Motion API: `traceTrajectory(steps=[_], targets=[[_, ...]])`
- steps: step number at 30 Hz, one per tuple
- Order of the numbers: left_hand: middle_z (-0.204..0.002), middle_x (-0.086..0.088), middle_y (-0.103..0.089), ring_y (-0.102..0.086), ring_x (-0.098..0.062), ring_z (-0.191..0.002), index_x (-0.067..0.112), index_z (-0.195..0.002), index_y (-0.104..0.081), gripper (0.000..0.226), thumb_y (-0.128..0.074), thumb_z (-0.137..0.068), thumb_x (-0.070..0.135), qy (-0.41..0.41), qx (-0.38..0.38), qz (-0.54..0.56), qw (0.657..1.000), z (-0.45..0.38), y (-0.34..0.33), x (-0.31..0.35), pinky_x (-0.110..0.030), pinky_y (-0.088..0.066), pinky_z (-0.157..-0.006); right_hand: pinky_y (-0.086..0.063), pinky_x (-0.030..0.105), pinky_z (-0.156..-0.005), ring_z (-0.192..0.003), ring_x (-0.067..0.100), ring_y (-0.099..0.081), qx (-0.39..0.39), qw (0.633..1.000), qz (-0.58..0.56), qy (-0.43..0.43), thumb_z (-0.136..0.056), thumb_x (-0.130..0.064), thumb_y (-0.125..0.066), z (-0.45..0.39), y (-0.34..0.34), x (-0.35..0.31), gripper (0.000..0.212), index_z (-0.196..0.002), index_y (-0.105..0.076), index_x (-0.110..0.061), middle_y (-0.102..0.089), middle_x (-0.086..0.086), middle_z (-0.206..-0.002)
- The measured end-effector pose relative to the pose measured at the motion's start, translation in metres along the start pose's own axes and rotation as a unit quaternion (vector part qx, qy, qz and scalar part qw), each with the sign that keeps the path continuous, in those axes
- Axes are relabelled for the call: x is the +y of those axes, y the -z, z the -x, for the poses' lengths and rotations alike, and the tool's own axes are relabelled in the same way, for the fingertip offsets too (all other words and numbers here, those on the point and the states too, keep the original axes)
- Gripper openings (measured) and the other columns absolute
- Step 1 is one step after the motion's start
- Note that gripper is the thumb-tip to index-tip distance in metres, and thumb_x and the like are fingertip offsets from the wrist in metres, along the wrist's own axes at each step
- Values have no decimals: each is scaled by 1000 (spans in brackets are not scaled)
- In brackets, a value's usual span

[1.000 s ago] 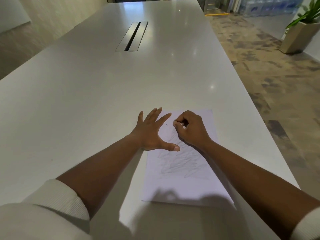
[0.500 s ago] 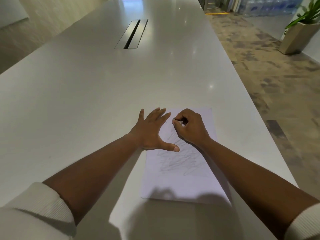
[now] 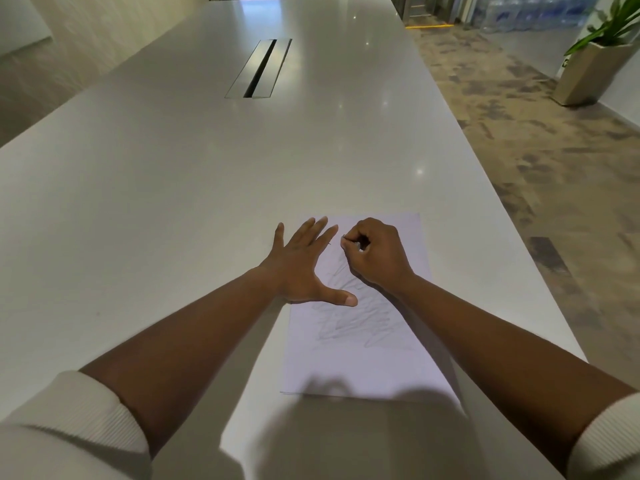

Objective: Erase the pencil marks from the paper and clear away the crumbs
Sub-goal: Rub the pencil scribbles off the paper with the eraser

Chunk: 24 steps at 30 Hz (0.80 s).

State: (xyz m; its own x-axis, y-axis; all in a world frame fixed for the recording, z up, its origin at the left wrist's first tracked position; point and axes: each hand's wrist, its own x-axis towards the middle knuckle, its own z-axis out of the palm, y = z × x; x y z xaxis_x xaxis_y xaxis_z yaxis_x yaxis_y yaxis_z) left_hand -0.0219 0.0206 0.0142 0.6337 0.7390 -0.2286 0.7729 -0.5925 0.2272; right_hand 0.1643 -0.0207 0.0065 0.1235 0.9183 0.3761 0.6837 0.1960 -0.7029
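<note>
Curled tight, the right hand (image 3: pixel 375 252) pinches something small, too hidden to name, on the paper (image 3: pixel 363 355); left hand (image 3: pixel 301 263) presses flat, fingers spread.

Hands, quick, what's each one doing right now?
Left hand: open, fingers spread flat, pressing the paper.
Right hand: fingers curled around something small, presumably the eraser; too hidden to confirm.

An office meeting room: long white conference table (image 3: pixel 173 202) with cable slot (image 3: pixel 259 69), carpet (image 3: pixel 536 150), potted plant (image 3: pixel 595 53).

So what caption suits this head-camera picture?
Left hand flat on the scribbled paper, right hand curled around a small eraser.
</note>
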Motion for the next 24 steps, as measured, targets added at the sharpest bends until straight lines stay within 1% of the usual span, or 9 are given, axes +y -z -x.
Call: traceTrajectory(steps=[2,5,10,12,15,18,20,22,24], targets=[[-168,12,25,31,-7,-151,35,-161,15,146,-37,-48,111,1,1,-2,1000,-1,0,0,-63,17,-120,-53,38,-62,-65,16,-61,-13,1000,14,19,-82,-13,-68,2,1,-2,12,-70,-66,-10,-66,1,-69],[-168,13,25,30,-7,-151,35,-162,15,147,-34,-46,112,-1,4,-3,1000,-1,0,0,-62,16,-120,-52,35,-63,-65,12,-62,-88,994,8,61,-78,-9,-69,7,6,-11,11,-68,-68,-11,-67,-2,-68],[-169,12,24,29,-7,-152,34,-162,14,148,-35,-45,110,-5,5,-7,1000,0,0,1,-61,16,-121,-48,20,-63,-67,9,-63,-212,971,-2,108,-78,-8,-75,12,18,-22,10,-68,-72,-11,-69,-3,-69],[-169,13,24,30,-6,-151,35,-162,13,149,-34,-43,112,-3,7,4,1000,1,0,1,-62,16,-121,-48,20,-61,-64,8,-62,-202,974,18,97,-78,-11,-76,4,21,-19,9,-70,-73,-11,-69,-4,-69],[-169,13,23,29,-5,-151,36,-162,13,147,-39,-46,111,3,8,8,1000,2,0,2,-61,16,-121,-53,34,-65,-65,14,-62,-123,989,65,46,-79,-13,-72,-15,21,-11,11,-68,-71,-10,-67,0,-69],[-169,13,23,29,-6,-151,36,-162,13,146,-41,-48,110,3,7,7,1000,2,1,2,-62,16,-120,-54,39,-65,-63,18,-61,-109,989,94,43,-78,-10,-69,-19,18,-11,12,-67,-70,-9,-66,3,-67],[-169,13,23,29,-6,-152,36,-162,13,147,-38,-46,111,1,7,7,1000,1,0,1,-62,16,-120,-53,36,-63,-62,16,-62,-134,987,65,59,-76,-8,-70,-10,16,-19,11,-65,-71,-9,-67,2,-66],[-169,12,22,29,-6,-152,35,-162,13,148,-37,-45,111,1,8,1,1000,0,0,1,-62,16,-120,-52,22,-61,-63,10,-65,-196,978,17,63,-76,-8,-74,2,20,-29,10,-66,-73,-11,-70,-2,-67],[-169,11,22,28,-7,-152,35,-162,13,149,-39,-44,108,0,8,-10,1000,-1,-1,1,-63,15,-120,-50,16,-62,-65,7,-66,-260,963,-3,76,-76,-9,-76,9,24,-34,10,-68,-75,-14,-71,-6,-68]])
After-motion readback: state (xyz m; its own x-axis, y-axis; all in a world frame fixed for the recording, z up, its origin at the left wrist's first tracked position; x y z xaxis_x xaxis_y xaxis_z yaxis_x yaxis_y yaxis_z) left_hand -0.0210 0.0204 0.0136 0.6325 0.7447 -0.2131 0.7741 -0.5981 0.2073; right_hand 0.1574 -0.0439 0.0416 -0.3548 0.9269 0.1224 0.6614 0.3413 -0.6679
